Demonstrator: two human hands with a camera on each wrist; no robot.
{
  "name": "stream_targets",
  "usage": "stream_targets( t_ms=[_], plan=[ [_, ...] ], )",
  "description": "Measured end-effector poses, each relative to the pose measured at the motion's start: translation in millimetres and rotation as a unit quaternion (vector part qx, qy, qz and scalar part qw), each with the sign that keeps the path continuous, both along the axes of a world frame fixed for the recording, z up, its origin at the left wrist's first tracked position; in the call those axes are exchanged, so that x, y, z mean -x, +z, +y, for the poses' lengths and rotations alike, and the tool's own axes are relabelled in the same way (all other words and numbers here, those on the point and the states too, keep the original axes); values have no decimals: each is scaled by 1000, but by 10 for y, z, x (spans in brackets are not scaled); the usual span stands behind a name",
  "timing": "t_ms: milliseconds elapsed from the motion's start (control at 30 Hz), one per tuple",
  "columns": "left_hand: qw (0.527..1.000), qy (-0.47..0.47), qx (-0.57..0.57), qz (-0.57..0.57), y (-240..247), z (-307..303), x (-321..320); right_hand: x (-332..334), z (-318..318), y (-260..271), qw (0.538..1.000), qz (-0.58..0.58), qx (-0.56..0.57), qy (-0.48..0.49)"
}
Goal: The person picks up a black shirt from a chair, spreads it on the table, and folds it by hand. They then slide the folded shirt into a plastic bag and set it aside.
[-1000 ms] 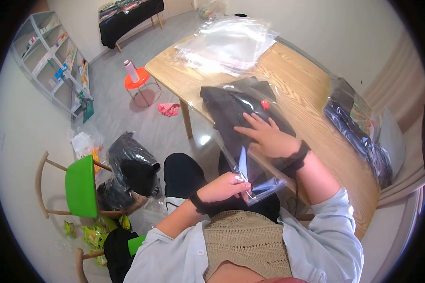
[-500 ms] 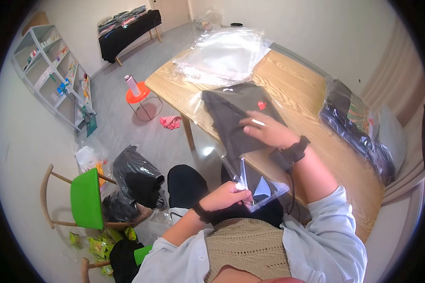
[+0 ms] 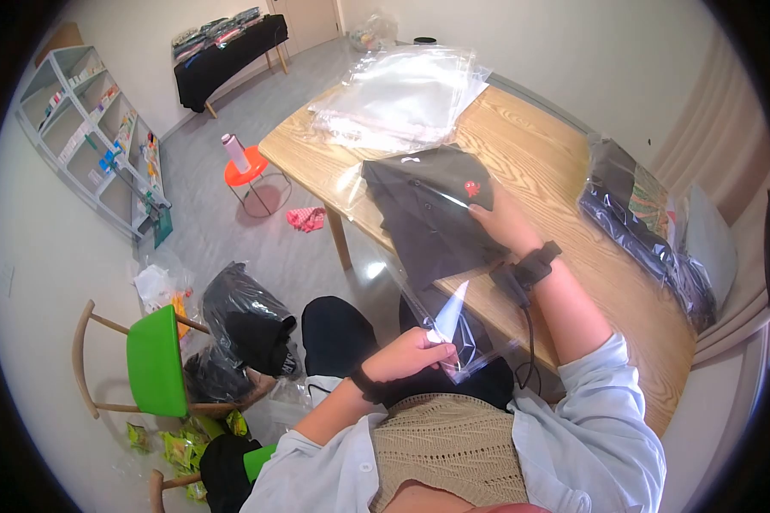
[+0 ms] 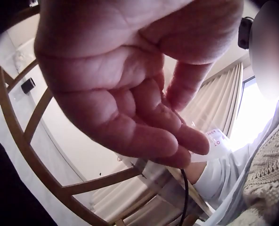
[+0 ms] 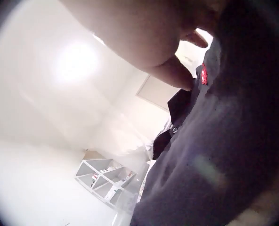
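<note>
A folded dark polo shirt with a red emblem lies in a clear plastic bag, partly over the table's near edge. At the bag's near end, my left hand pinches the plastic between thumb and fingers, beside a pale triangular patch. Up close in the left wrist view, that left hand shows curled fingers. My right hand grips the shirt's right side, its thumb on top close to the emblem. The other fingers are mostly hidden in the head view. The right wrist view has the right hand against the dark cloth.
Clear plastic bags lie in a stack at the far end of the wooden table. Bagged garments sit along its right side. On the floor are a green chair, black bags and a red stool.
My right hand has moved from flat on the shirt to its right edge, where it now grips. The left hand keeps hold of the bag's end while the pale patch there shifts.
</note>
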State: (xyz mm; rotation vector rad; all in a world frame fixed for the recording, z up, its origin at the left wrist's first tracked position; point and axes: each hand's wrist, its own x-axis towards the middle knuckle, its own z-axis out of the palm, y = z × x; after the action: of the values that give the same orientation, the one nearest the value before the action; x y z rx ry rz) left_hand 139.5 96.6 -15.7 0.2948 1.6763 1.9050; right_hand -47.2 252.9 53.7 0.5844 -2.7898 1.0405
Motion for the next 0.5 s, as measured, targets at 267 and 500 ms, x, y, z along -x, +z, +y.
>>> stream_targets(
  t_ms=[267,500],
  plan=[
    [999,-13,14,28,6,-1,11,45,17,67,908,-293,299,1],
    [995,-57,31,79,-26,-8,11,28,22,88,781,-488,389,27]
  ],
)
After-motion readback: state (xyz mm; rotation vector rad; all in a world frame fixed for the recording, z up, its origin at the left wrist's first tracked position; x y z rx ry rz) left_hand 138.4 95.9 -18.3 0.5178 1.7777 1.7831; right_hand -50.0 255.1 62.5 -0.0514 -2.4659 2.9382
